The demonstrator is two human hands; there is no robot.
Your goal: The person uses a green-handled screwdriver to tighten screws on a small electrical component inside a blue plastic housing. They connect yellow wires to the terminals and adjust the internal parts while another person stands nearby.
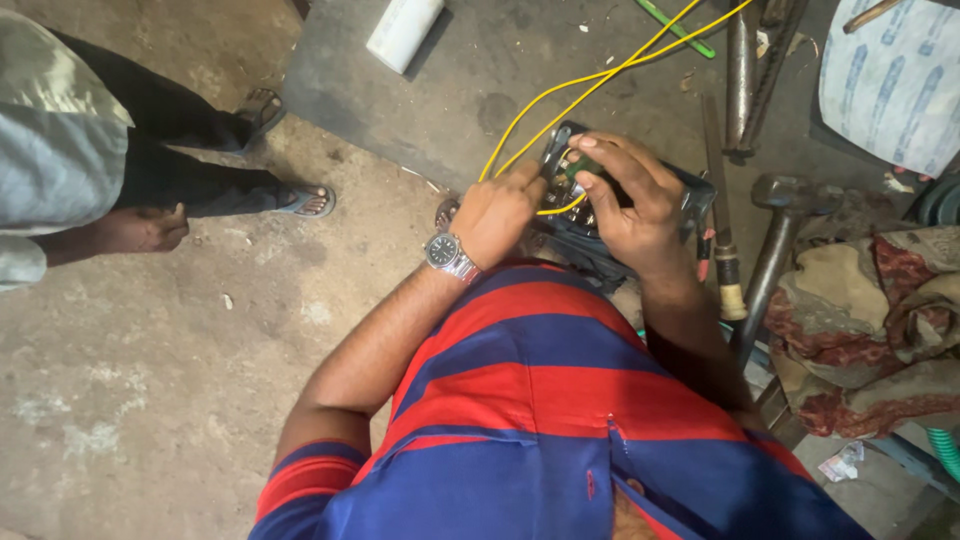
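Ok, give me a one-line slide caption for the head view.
Left hand and right hand hold a dark electrical box fed by yellow wires, above a concrete floor.

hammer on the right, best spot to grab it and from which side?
Take the hammer mid-handle, coming from the right. The head points away from the person and the handle's near end slips behind the right arm, while a screwdriver lies close along its left.

dim even light, soft shadows, sharp

Black device mostly hidden under both hands; yellow wires cut off at top edge.
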